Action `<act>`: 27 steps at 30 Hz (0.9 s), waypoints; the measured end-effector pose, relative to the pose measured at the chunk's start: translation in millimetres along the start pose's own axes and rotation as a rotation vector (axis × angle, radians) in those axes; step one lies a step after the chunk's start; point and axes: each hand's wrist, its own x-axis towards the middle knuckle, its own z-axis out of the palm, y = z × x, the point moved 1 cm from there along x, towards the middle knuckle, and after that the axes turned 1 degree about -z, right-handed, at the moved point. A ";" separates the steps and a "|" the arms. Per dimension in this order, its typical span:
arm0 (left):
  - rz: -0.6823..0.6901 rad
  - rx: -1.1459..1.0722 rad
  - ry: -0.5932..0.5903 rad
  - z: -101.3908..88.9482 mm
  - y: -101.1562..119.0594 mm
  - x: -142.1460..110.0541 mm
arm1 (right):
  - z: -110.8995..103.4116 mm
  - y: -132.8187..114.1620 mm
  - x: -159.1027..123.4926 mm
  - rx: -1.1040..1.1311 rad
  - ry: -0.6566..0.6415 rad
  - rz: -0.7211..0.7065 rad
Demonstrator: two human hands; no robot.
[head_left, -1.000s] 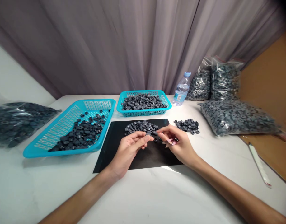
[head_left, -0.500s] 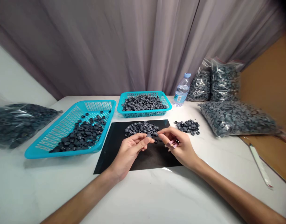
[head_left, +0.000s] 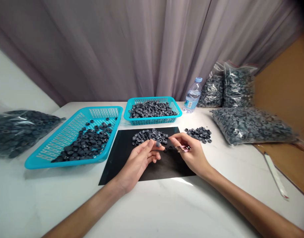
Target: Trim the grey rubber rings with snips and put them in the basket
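My left hand point(head_left: 140, 157) is above the black mat point(head_left: 122, 165). It holds one small grey cylindrical piece point(head_left: 158, 144) at the index finger and thumb tips, while the lower fingers are loosely spread. Facing it from the right, my right hand point(head_left: 189, 150) is closed around a small pink tool point(head_left: 183, 149), mostly hidden by the fingers; its exact kind does not show. Its thumb and index tips come together a little to the right of the grey piece. Just behind the hands, a pile of similar pieces point(head_left: 147, 134) lies on the mat.
A large blue basket point(head_left: 34, 162) of pieces stands left; a smaller blue basket point(head_left: 152, 121) of them is at the back. Right are a loose pile point(head_left: 198, 134), a water bottle point(head_left: 193, 97), filled plastic bags point(head_left: 251, 127) and a white stick-like tool point(head_left: 276, 177). Another filled bag point(head_left: 22, 129) lies far left.
The left thumb has shifted up and back, so more of the grey piece shows, and the lower left fingers have opened out. My right hand has barely moved.
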 end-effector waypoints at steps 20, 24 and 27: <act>0.175 -0.148 0.149 -9.3 50.0 -5.7 | -1.0 -0.2 1.5 -0.074 -0.026 0.007; 0.418 -0.163 0.449 -25.3 63.3 -1.5 | 0.0 0.3 0.0 -0.101 -0.031 -0.003; 0.491 -0.157 0.564 -34.0 65.3 0.6 | 0.3 2.6 -0.7 -0.096 -0.047 0.000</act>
